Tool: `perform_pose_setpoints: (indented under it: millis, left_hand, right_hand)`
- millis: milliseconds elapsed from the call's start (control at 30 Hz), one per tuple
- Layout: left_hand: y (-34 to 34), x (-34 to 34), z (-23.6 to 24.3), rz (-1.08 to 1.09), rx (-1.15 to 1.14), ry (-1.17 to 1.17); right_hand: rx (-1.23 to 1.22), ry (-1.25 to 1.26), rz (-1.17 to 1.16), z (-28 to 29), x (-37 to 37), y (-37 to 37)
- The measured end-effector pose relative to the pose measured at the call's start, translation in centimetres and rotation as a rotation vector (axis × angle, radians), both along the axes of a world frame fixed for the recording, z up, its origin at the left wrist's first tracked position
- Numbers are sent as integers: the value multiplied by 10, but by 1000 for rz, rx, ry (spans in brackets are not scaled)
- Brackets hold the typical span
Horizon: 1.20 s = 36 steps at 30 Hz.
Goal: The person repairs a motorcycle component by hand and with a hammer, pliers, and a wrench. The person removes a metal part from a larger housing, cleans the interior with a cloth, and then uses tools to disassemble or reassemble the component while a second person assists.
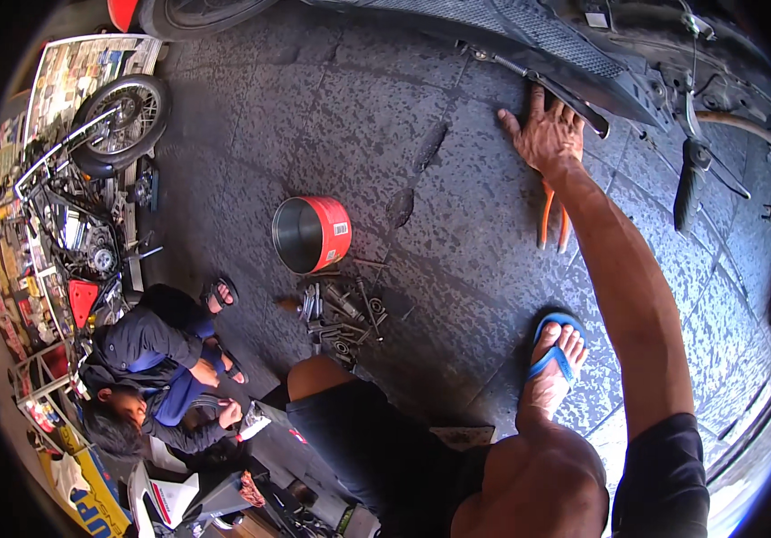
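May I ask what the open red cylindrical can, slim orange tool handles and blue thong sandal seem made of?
Red cylindrical can: likely metal, grey and faintly shiny inside.
Slim orange tool handles: probably smooth plastic or rubber, evenly coloured.
Blue thong sandal: perhaps matt foam or rubber, showing no gloss.

Red, orange and blue on mottled grey

Dark-grey floor (314,117), speckled paler. Far right, orange tool handles (544,224); near right, a blue sandal (560,318). The middle can (333,231) is red outside, silvery inside. Near, black shorts (376,448); near left, a yellow-and-blue board (82,484).
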<state>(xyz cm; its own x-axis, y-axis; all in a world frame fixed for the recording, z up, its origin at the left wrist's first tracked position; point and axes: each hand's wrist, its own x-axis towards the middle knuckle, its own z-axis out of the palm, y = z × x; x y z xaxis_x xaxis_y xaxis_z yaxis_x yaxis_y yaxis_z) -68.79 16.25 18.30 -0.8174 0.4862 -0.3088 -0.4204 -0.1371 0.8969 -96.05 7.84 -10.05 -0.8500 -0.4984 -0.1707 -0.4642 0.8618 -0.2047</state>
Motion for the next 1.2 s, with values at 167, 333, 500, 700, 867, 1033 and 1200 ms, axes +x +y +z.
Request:
perform_pose_setpoints:
  millis: [167,333,500,700,867,1033,1200]
  left_hand:
    - [12,3,-4,-40,-34,86]
    - [19,4,-10,-59,-73,143]
    - [22,1,-15,-81,-117,177]
    - [17,0,-20,-93,-175,215]
    - [13,0,-20,-115,-255,267]
    - [10,-3,-22,-164,-307,329]
    - [10,-5,-26,-212,-334,382]
  right_hand:
    - [-26,62,64,-4,-1,13]
    - [-69,145,319,-6,11,35]
    - [-139,141,403,2,20,26]
    - [-94,116,206,4,9,-15]
    - [-29,127,230,5,26,-20]
    - [-140,46,561,17,83,23]
    - [-306,-122,405,27,86,47]
